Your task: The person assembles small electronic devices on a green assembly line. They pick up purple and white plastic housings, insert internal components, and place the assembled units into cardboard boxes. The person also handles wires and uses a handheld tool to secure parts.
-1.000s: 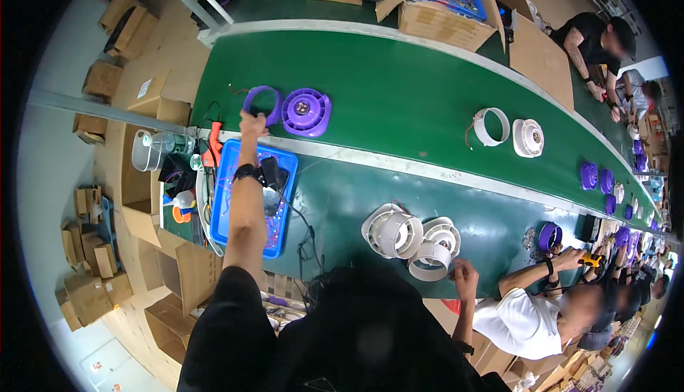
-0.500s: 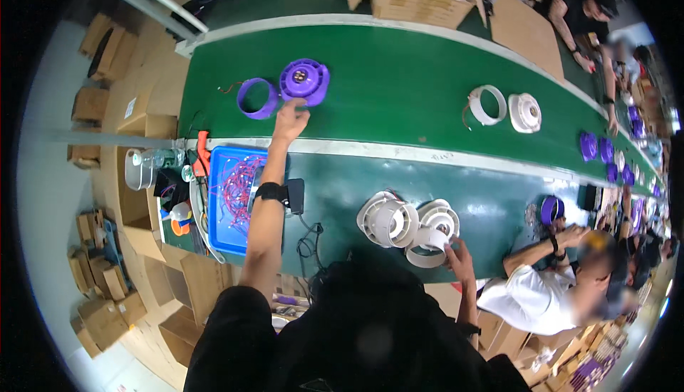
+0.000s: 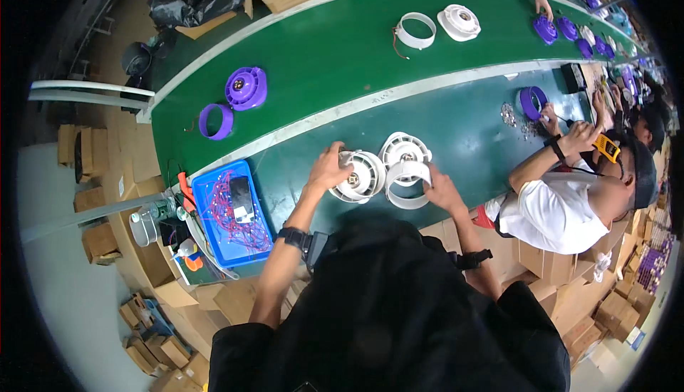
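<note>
While a white base is being grasped by the fingers of the left hand, a white ring is being gripped by the right hand, toward the surface's front edge.

Bright, even light is falling on the green conveyor belt; pale sheen is lying across the teal worktable, and the white plastic ring is reading bright. Fisheye distortion is bending the pale rail, while black vignetting is swallowing the corners.
</note>
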Motion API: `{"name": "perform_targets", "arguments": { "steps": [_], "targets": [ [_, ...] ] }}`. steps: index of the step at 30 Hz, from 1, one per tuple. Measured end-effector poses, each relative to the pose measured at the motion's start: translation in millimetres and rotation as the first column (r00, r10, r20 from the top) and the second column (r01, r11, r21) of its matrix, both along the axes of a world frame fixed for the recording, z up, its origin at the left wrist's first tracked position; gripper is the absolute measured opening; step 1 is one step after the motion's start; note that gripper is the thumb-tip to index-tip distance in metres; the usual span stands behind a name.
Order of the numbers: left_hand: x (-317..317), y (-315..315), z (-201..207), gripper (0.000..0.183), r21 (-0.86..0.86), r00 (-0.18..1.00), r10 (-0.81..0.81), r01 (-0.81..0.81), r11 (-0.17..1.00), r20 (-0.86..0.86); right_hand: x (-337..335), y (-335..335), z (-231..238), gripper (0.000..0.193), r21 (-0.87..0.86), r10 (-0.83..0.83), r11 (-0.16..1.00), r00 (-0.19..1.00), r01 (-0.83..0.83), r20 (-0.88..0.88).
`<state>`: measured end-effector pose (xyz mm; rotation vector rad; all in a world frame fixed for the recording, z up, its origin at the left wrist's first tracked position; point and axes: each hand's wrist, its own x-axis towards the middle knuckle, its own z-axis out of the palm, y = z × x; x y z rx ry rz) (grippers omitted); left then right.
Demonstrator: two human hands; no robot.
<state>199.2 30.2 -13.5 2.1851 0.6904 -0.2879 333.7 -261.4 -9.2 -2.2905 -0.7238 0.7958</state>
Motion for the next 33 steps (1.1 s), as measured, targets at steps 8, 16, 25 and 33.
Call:
{"name": "perform_targets", "arguments": {
  "steps": [8,16,25,33],
  "targets": [
    [-11.2,1.9,-13.5,0.045,0.051,0.997,-0.005,0.001,0.999,0.076,34.6,-35.9,35.5,0.04,0.343,-0.213,0.358,0.434,0.868,-0.875],
    [-67.2,26.5,15.5,0.028,-0.38,0.901,0.396,-0.308,0.872,0.179,32.7,-64.3,-15.8,0.055,-0.014,-0.482,0.771,0.569,0.637,-0.666],
    [-91.1,50.0,66.1,0.036,-0.629,0.752,0.65,-0.453,0.632,0.112,24.3,-79.7,-96.7,0.049,-0.096,-0.413,0.909,0.907,0.406,-0.083],
    [-96.4,35.5,104.8,0.037,-0.642,0.809,0.566,-0.351,0.681,0.158,17.4,-43.5,-9.8,0.049,-0.073,-0.4,0.894,0.86,0.443,0.317]
  ]
}}
